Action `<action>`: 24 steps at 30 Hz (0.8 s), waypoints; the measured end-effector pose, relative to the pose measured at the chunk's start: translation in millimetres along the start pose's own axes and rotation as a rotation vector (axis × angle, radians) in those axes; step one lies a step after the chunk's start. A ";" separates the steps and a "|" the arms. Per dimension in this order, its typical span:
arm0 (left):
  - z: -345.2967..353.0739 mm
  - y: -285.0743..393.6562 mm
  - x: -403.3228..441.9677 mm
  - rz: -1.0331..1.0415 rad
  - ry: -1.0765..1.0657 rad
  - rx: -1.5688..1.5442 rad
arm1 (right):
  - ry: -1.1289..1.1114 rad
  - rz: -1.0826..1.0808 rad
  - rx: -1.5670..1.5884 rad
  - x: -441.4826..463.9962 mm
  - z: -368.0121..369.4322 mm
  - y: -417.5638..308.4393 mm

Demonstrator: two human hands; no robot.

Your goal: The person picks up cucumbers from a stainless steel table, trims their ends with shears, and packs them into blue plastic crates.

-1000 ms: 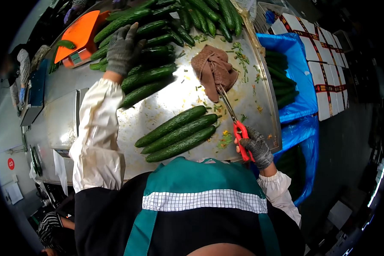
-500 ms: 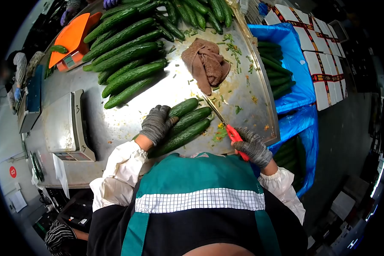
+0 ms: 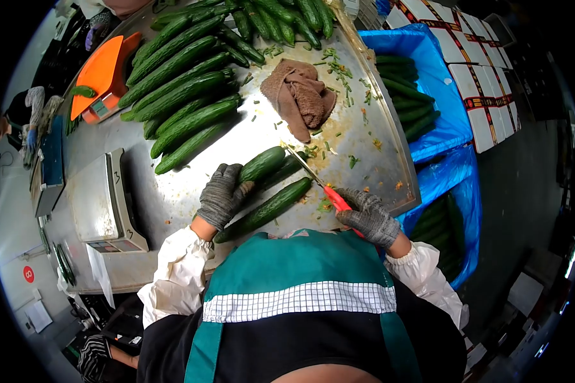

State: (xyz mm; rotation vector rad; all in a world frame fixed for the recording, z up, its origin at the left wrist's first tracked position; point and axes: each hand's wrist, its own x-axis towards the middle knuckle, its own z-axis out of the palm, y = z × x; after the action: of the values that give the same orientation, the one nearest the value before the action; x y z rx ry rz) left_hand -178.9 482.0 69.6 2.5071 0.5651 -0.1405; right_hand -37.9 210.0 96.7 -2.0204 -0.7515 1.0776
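Clearly, much hinges on how the held cucumber (image 3: 263, 164) lies to the scissors (image 3: 335, 196). The person's left hand (image 3: 222, 195), the nearer one to it, has its grip closed around the left part; from there the long axis slants away from the near edge of the table (image 3: 172, 198) and toward the right edge. The free end sits just beside the blade tips; whether they touch cannot be told. The right hand (image 3: 367, 216), by the near right corner, is wrapped around the red handles, blades aimed toward the far left; how widely they part is too small to tell.

A second cucumber (image 3: 289, 169) is partly hidden beside the held one, and a third (image 3: 271, 207) lies toward the near edge. Bare metal opens between the left hand and the cucumber row (image 3: 179, 96); a brown cloth (image 3: 306, 96) takes up room beyond the blades.
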 end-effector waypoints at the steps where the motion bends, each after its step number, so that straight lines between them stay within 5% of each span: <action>1: -0.4 0.0 0.0 0.013 0.015 -0.021 | -0.004 0.011 0.033 1.2 0.5 -1.2; 9: -3.2 4.6 -0.8 0.003 0.032 -0.015 | -0.002 0.080 0.198 3.8 5.4 -7.2; 18: -24.6 2.0 14.7 0.084 0.131 0.208 | 0.169 -0.119 0.177 12.3 13.6 -14.0; 24: -109.1 -31.9 83.0 0.235 0.563 0.507 | 0.142 0.040 0.562 16.9 2.0 -5.0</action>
State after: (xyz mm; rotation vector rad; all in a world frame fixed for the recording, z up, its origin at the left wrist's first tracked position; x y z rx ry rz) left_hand -119.5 595.9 127.0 3.0958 0.4830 0.5999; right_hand -32.3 226.3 92.4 -1.6087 -0.2878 1.0154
